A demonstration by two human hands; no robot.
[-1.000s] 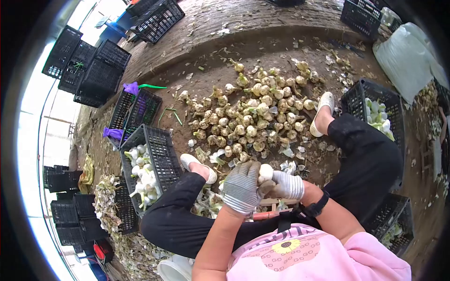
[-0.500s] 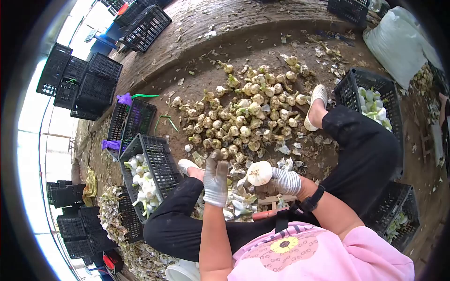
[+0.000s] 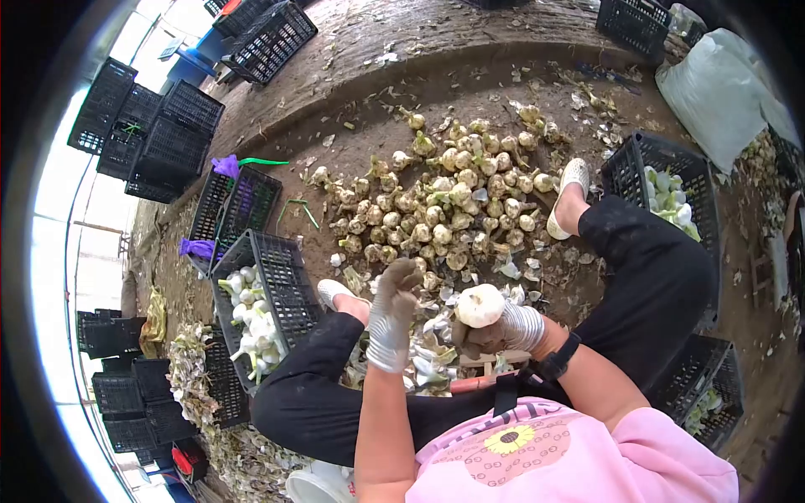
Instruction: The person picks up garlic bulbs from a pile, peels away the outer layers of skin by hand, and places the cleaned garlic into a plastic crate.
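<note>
My right hand (image 3: pixel 501 328), in a grey-and-white work glove, is closed around a large white garlic bulb (image 3: pixel 480 305), held up above the litter of peel. Left of the bulb and apart from it, my left hand (image 3: pixel 392 312) wears the same kind of soiled glove. Its fingers are raised and loosely bent, with the thumb apart, and I see nothing in them. On the ground beyond both hands lies a broad pile of untrimmed garlic bulbs (image 3: pixel 444 205) with dirty skins. Loose white garlic skins (image 3: pixel 432 365) are scattered beneath my hands.
A black crate (image 3: pixel 289 285) of cleaned garlic stands by my left leg, another crate (image 3: pixel 637 172) by my right. Stacked black crates (image 3: pixel 172 138) stand farther left. A white sack (image 3: pixel 713 92) lies at the upper right. A white bucket (image 3: pixel 317 484) is near my left hip.
The bulb in my right hand has tilted: its flat cut face showed before, now its rounded side shows. My left hand's fingers have spread slightly. The whole view has shifted a little.
</note>
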